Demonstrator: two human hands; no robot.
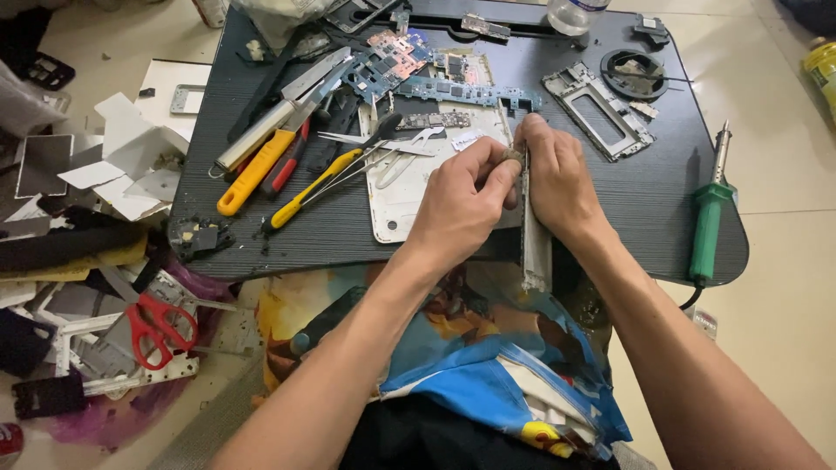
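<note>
- We see a torn white cardboard box (131,144) lying open left of the table.
- We see a yellow can (821,65) at the far right edge.

Bare forearms, no sleeves; ringless hands (505,196); colourful blue printed garment over lap.

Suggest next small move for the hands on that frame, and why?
Probably keep prying: left hand and right hand both pinch the top of the white frame, which stands on edge at the tray's near rim. Sliding the grip down the edge seems likeliest; what the fingertips hold is hidden.
</note>
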